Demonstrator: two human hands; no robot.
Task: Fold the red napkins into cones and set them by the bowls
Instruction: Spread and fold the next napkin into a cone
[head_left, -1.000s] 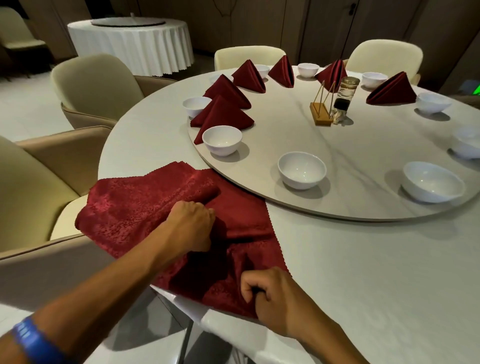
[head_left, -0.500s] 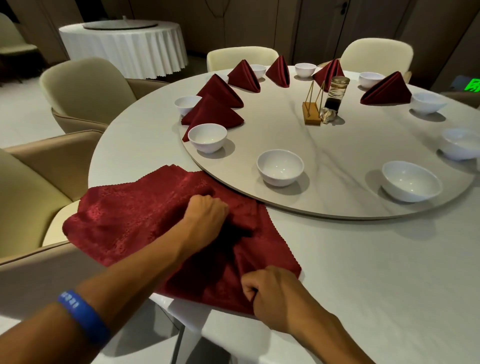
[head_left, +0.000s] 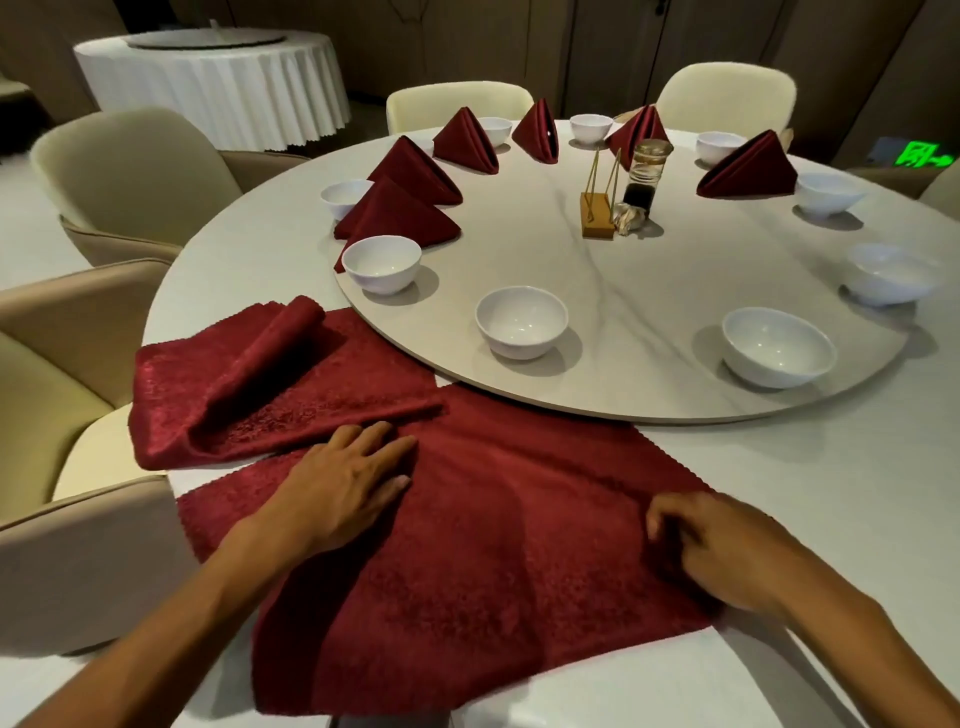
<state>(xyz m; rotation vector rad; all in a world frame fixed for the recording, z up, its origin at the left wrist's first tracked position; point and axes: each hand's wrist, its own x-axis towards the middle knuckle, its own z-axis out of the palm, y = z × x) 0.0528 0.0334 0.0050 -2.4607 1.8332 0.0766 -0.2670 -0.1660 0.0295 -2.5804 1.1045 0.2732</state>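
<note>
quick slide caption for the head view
Left hand flat and right hand curled on a spread red napkin, six folded cones beyond.

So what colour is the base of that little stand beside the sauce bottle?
Tan, wood-like, on the stand's base, seen in the head view.

Napkin (head_left: 467, 545) under both grips: red cloth, woven pattern, faint sheen, zigzag-cut edge. Spare napkins (head_left: 249, 384) beyond left grip: same cloth. Bowls (head_left: 521, 322) ahead: glossy white, smooth. Turntable (head_left: 623, 270): smooth marbled stone look, matt. Counter (head_left: 857, 493): pale, smooth. Bottle (head_left: 644, 174): clear glass. Holder (head_left: 597, 222): wood block.
</note>
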